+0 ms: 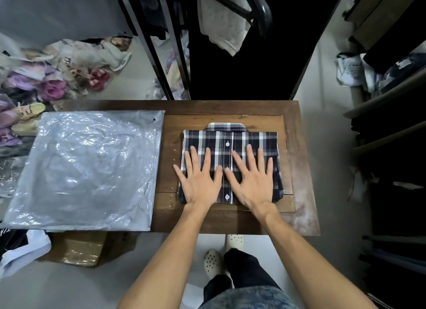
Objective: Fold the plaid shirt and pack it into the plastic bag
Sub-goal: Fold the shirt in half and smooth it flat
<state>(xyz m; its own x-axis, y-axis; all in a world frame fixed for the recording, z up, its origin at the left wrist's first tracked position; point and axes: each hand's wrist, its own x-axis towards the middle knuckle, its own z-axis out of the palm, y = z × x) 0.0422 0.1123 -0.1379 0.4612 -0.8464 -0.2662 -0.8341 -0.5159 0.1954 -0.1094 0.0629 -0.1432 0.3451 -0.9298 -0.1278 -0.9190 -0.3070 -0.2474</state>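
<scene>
Flat and spread, the left hand (198, 180) and right hand (251, 179) pressed side by side on the folded plaid shirt (230, 142), gripping nothing; its collar lay beyond their fingertips. Left of them, the plastic bag (85, 170) lay flat on the wooden table (297, 161).
</scene>
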